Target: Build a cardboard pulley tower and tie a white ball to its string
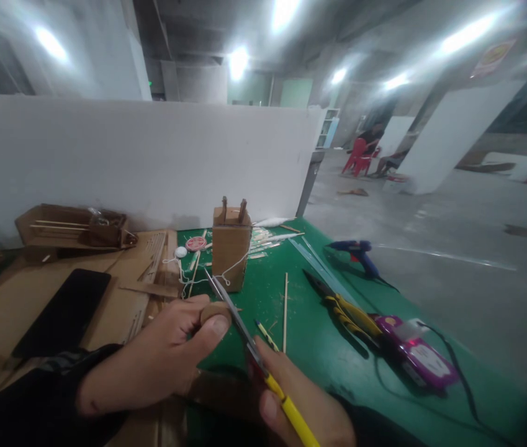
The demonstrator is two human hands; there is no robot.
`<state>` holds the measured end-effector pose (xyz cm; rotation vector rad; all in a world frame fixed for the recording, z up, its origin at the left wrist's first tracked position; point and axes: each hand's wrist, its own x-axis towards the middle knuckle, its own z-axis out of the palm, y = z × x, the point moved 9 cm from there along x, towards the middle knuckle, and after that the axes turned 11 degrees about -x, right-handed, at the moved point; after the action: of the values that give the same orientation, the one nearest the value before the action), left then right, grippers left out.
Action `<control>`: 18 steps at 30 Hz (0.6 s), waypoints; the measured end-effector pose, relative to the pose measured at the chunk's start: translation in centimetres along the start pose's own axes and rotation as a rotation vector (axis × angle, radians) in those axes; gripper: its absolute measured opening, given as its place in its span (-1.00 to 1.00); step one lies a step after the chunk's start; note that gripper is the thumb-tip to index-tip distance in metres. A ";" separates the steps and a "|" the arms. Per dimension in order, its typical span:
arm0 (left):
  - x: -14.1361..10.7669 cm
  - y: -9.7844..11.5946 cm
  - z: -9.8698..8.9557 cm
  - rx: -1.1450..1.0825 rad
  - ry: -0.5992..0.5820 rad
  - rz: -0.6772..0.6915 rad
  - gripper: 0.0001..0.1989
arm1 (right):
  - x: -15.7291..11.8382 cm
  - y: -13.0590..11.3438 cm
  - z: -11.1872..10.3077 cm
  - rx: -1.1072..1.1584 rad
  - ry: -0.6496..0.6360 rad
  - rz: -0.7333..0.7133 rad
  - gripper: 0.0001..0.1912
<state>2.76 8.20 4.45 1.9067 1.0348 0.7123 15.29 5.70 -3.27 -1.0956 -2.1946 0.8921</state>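
Note:
A small round cardboard piece (215, 311) is pinched between the thumb and fingers of my left hand (165, 341). My right hand (291, 397) is closed around scissors with yellow handles (293, 417). The scissor blades point up and left, right beside the cardboard piece; whether they touch it is hard to tell. Behind both hands an upright cardboard box (230, 254) has two small posts on top and white string (235, 268) around it. A thin wooden stick (285, 310) lies to the right of the blades.
On the green table (263, 279) at the right lie pliers (347, 313), a blue glue gun (356, 253) and a purple power strip (416, 354) with a cable. At left are cardboard sheets (35, 279), a black phone (65, 310) and a cardboard tray (49, 233). A person (372, 136) sits far back.

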 end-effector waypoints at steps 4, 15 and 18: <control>0.0 0.2 -0.3 0.014 0.011 0.020 -0.64 | -0.4 0.8 0.2 -0.089 0.047 0.048 -0.18; -0.2 0.8 -0.7 0.023 -0.057 0.049 -0.67 | 0.6 -0.5 -0.6 -0.151 0.030 -0.029 -0.24; -0.3 1.0 -1.4 0.044 -0.017 0.069 -0.70 | 0.4 -0.4 -0.6 -0.147 0.027 -0.002 -0.27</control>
<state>1.90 8.17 5.95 1.9909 0.9856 0.7167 15.28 6.07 -2.46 -1.1662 -2.2677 0.7196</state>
